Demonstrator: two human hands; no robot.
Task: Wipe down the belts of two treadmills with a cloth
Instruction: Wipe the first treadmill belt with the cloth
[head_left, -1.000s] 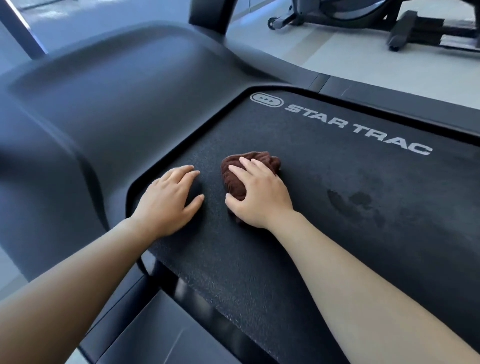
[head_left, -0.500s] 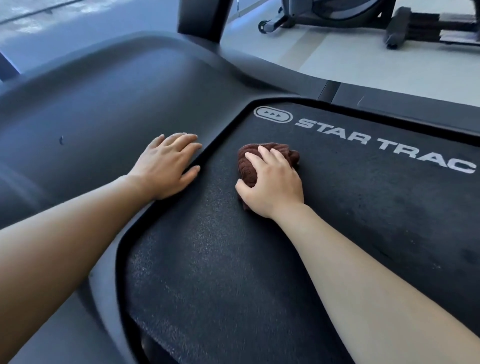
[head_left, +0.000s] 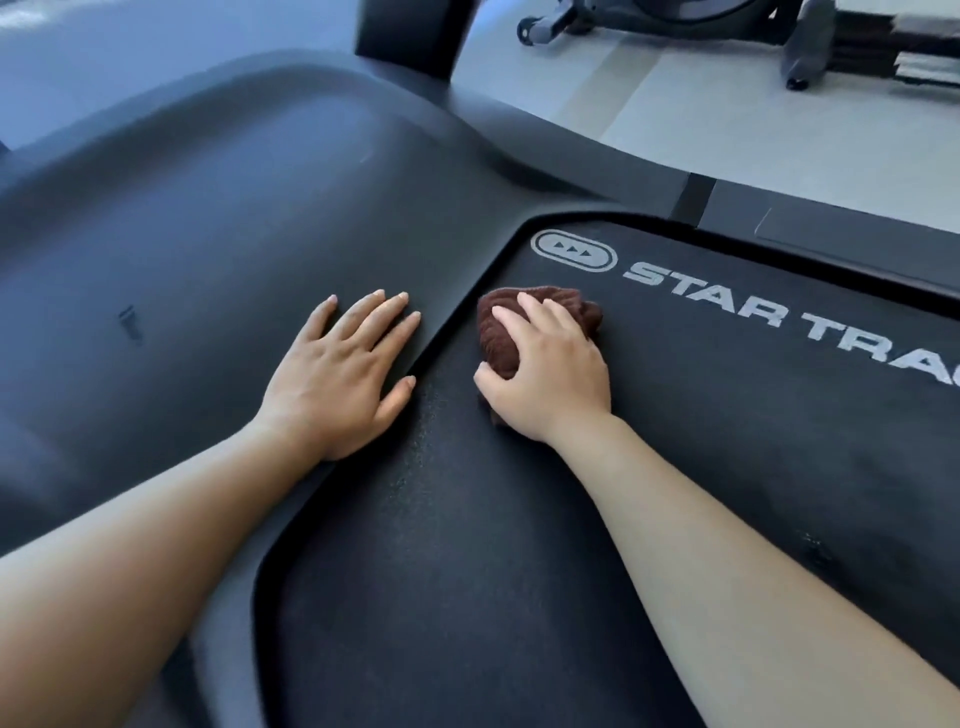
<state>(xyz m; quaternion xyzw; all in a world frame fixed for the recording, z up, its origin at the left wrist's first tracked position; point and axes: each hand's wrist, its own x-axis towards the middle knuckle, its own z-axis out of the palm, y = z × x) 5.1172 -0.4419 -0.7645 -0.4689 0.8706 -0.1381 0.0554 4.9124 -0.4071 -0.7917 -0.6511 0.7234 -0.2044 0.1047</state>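
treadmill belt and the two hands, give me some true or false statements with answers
1. The right hand grips a brown cloth on the belt. True.
2. The left hand holds a second cloth. False: it holds nothing and lies flat with straight fingers on the smooth cover beside the belt.
3. The cloth covers the STAR TRAC lettering. False: the lettering is uncovered, and the cloth sits to the left of it and nearer the camera.
4. Another exercise machine stands on the floor beyond the belt. True.
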